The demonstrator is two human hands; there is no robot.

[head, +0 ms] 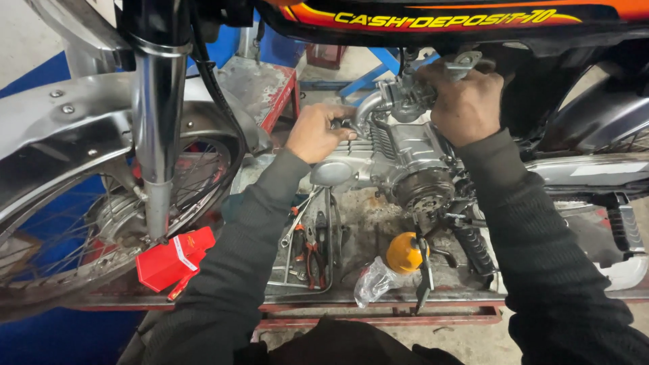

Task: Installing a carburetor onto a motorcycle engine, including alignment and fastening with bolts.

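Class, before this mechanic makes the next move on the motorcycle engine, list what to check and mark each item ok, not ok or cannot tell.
1. Left hand grips the silver engine front: ok.
2. Right hand holds the grey metal carburettor: ok.
3. Loose pliers and spanners within reach below: ok.
4. Round yellow cap clear of both hands: ok.
5. Fasteners tight: cannot tell.

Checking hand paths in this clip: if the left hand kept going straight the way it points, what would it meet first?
The left hand points right, its fingers already at the curved metal pipe on the engine. Straight on it would likely meet that pipe, then the finned cylinder; depth is uncertain.
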